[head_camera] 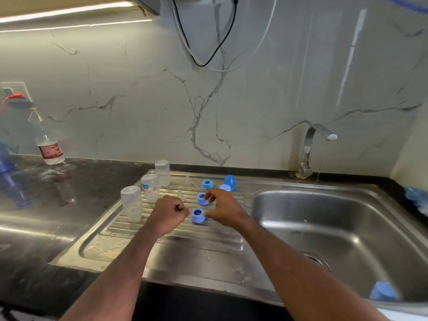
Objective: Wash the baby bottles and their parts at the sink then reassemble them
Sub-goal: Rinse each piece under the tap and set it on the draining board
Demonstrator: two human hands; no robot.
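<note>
Your left hand (170, 210) is curling into a fist, holding nothing visible; your right hand (223, 208) is hovering with loose fingers. Between them a blue bottle ring (198, 215) is sitting on the draining board (162, 251), upturned bottles (132, 202) crowding its far left.

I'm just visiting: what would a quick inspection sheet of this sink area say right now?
Surface: wet steel drainboard beside the sink basin, set in a dark counter.
Job's things: three clear baby bottles upside down; three blue collar rings; clear teats; blue caps; another blue cap in the basin.
Clutter: plastic water bottle on the counter; blue cloth at the right edge.
Hands: left hand fisted, holding nothing visible; right hand with fingers spread over the rings.
Cables: black and white cables hanging on the wall.
Surroundings: marble-look backsplash; tap running a thin stream.
</note>
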